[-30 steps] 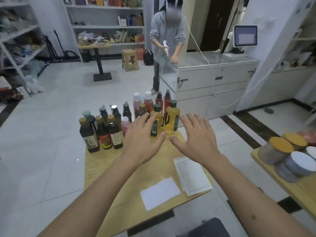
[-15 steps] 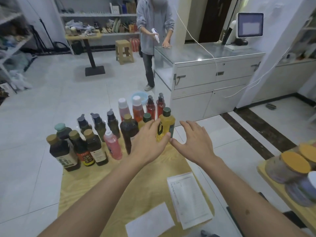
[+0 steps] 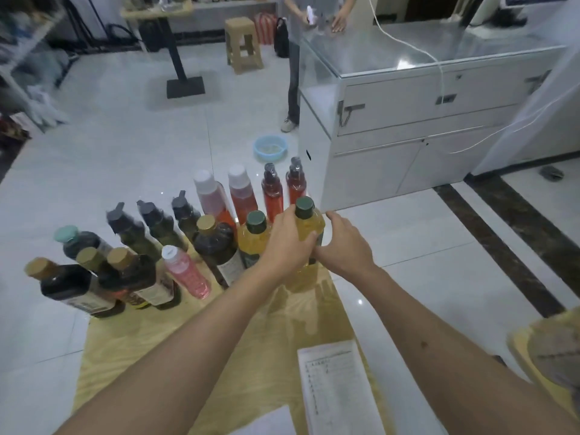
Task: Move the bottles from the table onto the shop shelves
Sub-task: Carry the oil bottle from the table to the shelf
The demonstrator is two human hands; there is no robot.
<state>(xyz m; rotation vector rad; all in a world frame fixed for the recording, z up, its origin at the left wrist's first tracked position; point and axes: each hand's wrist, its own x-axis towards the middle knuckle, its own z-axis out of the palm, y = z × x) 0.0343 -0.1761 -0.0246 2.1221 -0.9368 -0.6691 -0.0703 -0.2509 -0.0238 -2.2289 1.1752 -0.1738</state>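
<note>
Wooden table (image 3: 219,356) on white tile floor; bottles grouped at its far end. Yellow oil bottle (image 3: 309,229), dark green cap, upright at far right edge of table. Left hand (image 3: 290,243) curled round its shoulder, thumb across the front. Right hand (image 3: 343,246) against bottle's right side; finger closure not visible. Second yellow bottle (image 3: 252,238) just left. Printed sheet (image 3: 339,387) nearer the camera than the oil bottle.

Both forearms are bare right up to the bottom edge of the head view, with no sleeve showing. The left hand (image 3: 290,246) and right hand (image 3: 343,248) wear no gloves. Neither wrist seems to carry a watch or band, though motion blur softens the view.
</note>
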